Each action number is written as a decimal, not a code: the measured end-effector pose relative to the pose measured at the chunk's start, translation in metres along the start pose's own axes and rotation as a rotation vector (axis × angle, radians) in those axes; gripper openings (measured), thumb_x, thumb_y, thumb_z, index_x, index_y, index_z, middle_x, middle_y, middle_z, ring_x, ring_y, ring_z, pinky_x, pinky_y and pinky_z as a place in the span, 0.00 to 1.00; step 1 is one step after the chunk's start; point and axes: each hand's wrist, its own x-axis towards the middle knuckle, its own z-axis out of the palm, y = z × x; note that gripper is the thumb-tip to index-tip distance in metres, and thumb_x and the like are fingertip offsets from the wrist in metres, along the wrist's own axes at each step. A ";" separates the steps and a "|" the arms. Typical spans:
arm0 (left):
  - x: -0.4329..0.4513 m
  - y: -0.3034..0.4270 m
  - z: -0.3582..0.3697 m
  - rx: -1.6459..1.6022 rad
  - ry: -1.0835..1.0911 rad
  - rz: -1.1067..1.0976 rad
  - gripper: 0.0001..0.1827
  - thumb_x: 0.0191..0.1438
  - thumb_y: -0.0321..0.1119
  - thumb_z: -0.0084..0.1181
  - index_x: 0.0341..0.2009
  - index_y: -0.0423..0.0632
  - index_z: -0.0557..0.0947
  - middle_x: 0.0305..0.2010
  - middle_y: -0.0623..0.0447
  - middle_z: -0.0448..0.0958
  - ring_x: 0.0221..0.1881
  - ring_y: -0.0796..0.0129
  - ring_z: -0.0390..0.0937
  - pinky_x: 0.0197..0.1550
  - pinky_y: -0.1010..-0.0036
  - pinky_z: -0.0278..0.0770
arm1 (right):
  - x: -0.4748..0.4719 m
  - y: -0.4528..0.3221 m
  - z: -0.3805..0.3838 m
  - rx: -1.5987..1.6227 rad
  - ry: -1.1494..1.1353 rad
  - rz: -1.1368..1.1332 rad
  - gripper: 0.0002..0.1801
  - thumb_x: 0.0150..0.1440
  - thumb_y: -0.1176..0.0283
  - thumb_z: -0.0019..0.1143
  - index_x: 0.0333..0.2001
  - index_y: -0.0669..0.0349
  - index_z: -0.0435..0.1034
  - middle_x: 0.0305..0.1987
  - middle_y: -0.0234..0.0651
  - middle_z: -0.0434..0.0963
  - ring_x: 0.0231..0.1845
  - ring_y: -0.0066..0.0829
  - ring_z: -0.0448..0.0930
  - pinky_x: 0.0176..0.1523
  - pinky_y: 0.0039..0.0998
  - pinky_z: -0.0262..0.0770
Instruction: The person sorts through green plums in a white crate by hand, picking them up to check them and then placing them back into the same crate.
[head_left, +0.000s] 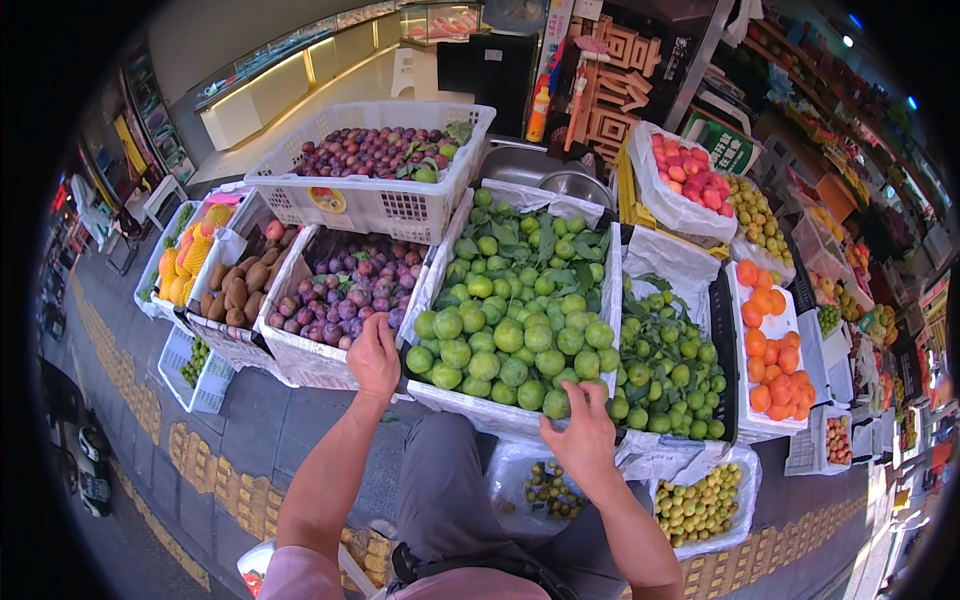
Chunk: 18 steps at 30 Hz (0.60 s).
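Observation:
My left hand (374, 357) is at the front right corner of a paper-lined crate of purple plums (352, 292). Its fingers are bent, and the back of the hand hides whether anything is in them. At the front rim of the middle crate, my right hand (587, 429) has its thumb and fingers apart around a green plum (556, 404) that rests among the others. More round green plums (508, 335) are heaped toward the front of this crate, with smaller leafy ones (525, 232) behind. Newspaper lines the crate's front edge (465, 405).
A white plastic basket of dark red plums (375, 154) stands behind. Kiwifruit (244, 289) sit to the left. Leafy green fruit (667, 360) and orange fruit (772, 352) lie to the right. Below are a crate of yellow-green fruit (697, 502) and a lined basket (517, 465).

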 end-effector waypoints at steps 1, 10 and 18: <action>0.000 0.000 0.000 0.005 -0.002 -0.005 0.08 0.69 0.35 0.51 0.42 0.50 0.83 0.25 0.47 0.81 0.25 0.53 0.80 0.29 0.61 0.74 | -0.001 0.000 0.000 -0.010 0.024 -0.018 0.34 0.46 0.65 0.75 0.57 0.60 0.73 0.54 0.41 0.69 0.44 0.43 0.83 0.45 0.41 0.82; -0.001 -0.003 -0.001 0.012 0.007 -0.010 0.09 0.70 0.36 0.51 0.42 0.50 0.84 0.27 0.46 0.82 0.27 0.52 0.81 0.30 0.60 0.75 | -0.038 0.025 -0.022 0.293 0.208 0.144 0.29 0.49 0.72 0.74 0.56 0.61 0.73 0.56 0.36 0.73 0.33 0.27 0.78 0.35 0.29 0.77; -0.003 -0.010 0.005 0.007 -0.013 -0.052 0.09 0.70 0.36 0.51 0.44 0.51 0.84 0.28 0.45 0.83 0.27 0.50 0.82 0.31 0.59 0.76 | -0.103 0.057 -0.017 0.216 0.199 0.227 0.25 0.50 0.72 0.74 0.52 0.61 0.75 0.54 0.38 0.74 0.32 0.30 0.78 0.36 0.30 0.80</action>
